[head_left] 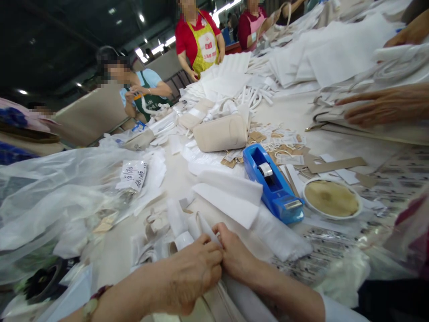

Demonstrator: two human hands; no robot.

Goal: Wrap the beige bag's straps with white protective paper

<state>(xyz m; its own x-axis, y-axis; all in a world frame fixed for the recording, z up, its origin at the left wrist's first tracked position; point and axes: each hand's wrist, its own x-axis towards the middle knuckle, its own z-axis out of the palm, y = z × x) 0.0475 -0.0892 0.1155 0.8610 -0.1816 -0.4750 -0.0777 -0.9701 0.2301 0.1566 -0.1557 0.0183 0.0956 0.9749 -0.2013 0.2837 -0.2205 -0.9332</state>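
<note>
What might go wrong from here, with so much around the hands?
The white strip by the left hand and right hand might crease under a hard squeeze. The blue tape dispenser, beyond the right hand, could get bumped. Loose tags past it may scatter.

My left grip (192,275) and right grip (237,255) meet over a fabric piece (216,304), nearest me on the surface (115,246). Just beyond lie sheets (231,197); right of them sits a tape dispenser (273,188), then a round tub (330,198). Behind the dispenser spread tags (290,147), with a pouch (219,134) to their left. Plastic film (56,192) covers the left side, a packet (133,175) at its inner edge. Far right, another person's hand (389,105) is over a bag (378,130).
</note>
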